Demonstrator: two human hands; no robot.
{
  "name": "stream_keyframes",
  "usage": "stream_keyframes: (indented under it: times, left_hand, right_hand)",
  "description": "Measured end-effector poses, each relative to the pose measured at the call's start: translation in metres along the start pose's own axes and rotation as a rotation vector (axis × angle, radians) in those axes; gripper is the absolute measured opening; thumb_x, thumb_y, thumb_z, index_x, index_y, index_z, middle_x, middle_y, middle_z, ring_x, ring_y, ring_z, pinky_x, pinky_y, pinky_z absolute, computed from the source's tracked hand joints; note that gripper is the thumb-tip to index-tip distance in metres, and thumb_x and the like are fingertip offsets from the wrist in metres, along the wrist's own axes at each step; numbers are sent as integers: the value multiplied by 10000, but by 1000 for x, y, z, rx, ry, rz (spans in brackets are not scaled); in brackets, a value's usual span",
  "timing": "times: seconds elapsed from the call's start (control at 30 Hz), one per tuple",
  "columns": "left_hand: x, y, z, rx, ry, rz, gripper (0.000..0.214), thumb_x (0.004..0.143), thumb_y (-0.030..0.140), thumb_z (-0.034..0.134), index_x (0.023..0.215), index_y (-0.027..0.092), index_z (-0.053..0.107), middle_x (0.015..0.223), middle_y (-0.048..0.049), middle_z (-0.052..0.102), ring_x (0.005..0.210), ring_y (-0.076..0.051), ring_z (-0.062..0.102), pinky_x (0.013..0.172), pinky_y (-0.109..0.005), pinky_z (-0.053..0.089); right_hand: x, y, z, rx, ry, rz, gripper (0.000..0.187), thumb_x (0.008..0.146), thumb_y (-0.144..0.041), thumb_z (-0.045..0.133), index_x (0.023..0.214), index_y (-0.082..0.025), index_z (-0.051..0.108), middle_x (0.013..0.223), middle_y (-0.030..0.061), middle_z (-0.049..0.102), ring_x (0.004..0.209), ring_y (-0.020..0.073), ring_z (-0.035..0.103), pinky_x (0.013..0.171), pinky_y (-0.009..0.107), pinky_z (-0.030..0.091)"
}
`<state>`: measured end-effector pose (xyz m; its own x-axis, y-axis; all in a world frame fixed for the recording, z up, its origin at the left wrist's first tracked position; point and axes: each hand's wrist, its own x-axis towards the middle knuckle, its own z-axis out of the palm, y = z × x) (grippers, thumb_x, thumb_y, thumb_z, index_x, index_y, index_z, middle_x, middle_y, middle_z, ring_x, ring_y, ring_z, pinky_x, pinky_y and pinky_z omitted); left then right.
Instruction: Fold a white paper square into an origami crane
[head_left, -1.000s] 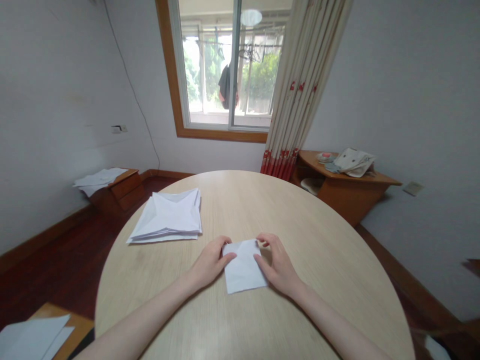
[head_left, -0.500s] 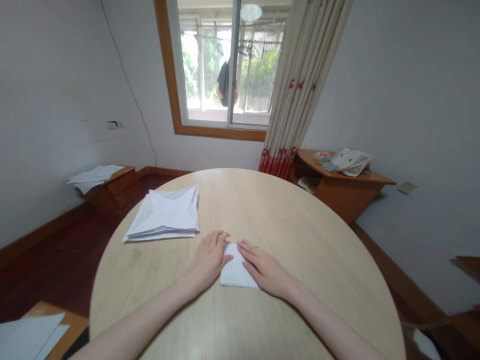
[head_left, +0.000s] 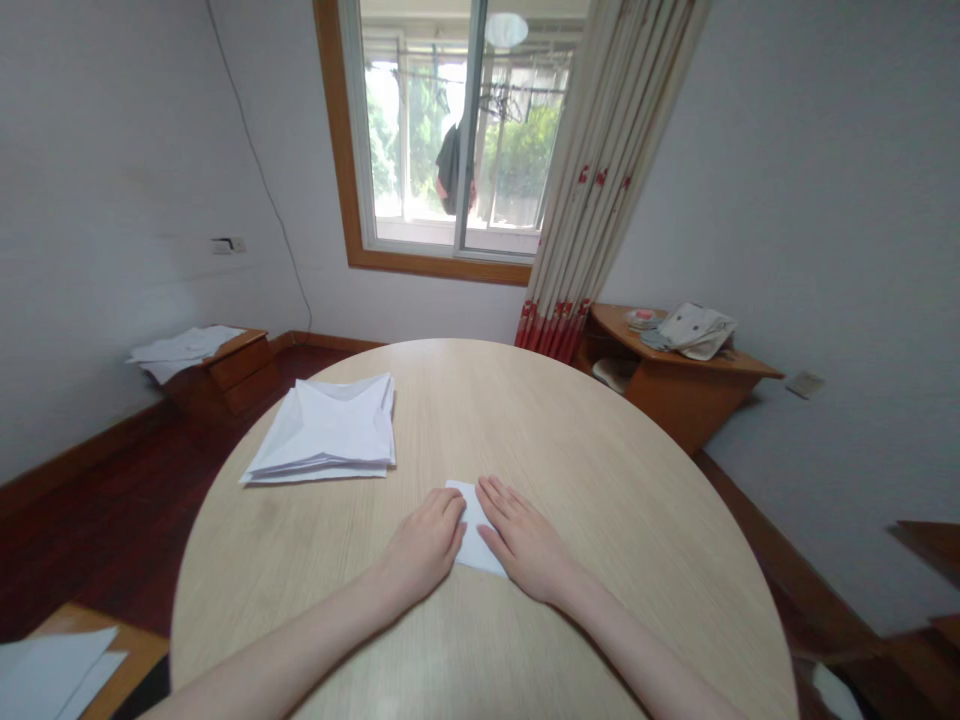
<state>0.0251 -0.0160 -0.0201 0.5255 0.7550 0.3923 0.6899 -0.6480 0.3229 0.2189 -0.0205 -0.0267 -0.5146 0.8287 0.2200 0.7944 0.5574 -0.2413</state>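
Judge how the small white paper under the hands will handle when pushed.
The small white paper looks thin, so it is probably light. It seems unlikely to roll, lying flat on the table. With the left hand and right hand both over it, it may slide little until released.

Paper (head_left: 477, 545) lies on the worktop (head_left: 600, 470), before the person, between the left hand (head_left: 429, 535) and the right hand (head_left: 525, 535), both touching it. A paper stack (head_left: 330, 425) lies farther back, to the left. Behind the worktop: the window (head_left: 420, 150), curtain (head_left: 592, 200) at its right. Rear left: drawer unit (head_left: 244, 375) bearing loose sheets (head_left: 187, 345). Rear right: cabinet (head_left: 675, 400), bag (head_left: 697, 330) on top.
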Motion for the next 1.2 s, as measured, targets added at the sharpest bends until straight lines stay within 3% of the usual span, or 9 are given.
stream_keyframes:
  times: [0.1, 0.3, 0.67, 0.83, 1.0, 1.2]
  left_hand:
    - [0, -4, 6, 45, -21, -4, 218, 921, 133, 432, 1110, 142, 540, 1161, -117, 617, 1070, -236, 590, 888, -372, 515]
    - [-1, -11, 18, 154, -25, 88, 324, 952, 136, 346, 1217, 128, 532, 1252, -145, 610, 1164, -243, 577, 946, -389, 507]
    - [4, -8, 6, 190, -240, 121, 426, 916, 110, 325, 1309, 31, 471, 1368, -226, 494, 1279, -281, 478, 977, -379, 484]
    - [-7, -5, 8, 87, -247, 73, 446, 941, 146, 319, 1362, 40, 421, 1436, -211, 402, 1353, -271, 366, 1080, -415, 384]
    - [-16, -4, -7, -65, -377, -29, 516, 950, 299, 461, 1420, 107, 371, 1491, -167, 316, 1378, -243, 320, 1122, -395, 328]
    - [-14, 1, -30, -154, -454, -55, 858, 725, 496, 743, 1428, 169, 374, 1502, -163, 289, 1396, -271, 275, 1152, -453, 247]
  right_hand:
    - [1, -2, -4, -10, -63, 47, 539, 1000, -380, 288, 1455, -93, 316, 1512, 137, 284, 1414, 238, 229, 1152, 471, 264]
    - [1, -3, -3, 37, -36, 52, 530, 995, -364, 299, 1459, -109, 314, 1519, 127, 265, 1419, 234, 211, 1157, 485, 247]
    - [0, -5, -3, 79, -40, 105, 527, 980, -355, 330, 1436, -93, 365, 1490, 147, 331, 1392, 235, 292, 1143, 459, 285]
    - [-2, -17, -3, 70, -61, 171, 530, 975, -338, 329, 1435, -79, 365, 1495, 150, 321, 1395, 241, 283, 1147, 448, 280]
    - [-12, -35, -8, 71, -142, 240, 534, 960, -292, 334, 1447, -76, 333, 1515, 128, 264, 1405, 227, 258, 1156, 426, 262]
    - [-12, -41, -29, 205, -260, 314, 529, 932, -200, 339, 1450, -95, 327, 1526, 103, 243, 1421, 209, 212, 1172, 418, 210]
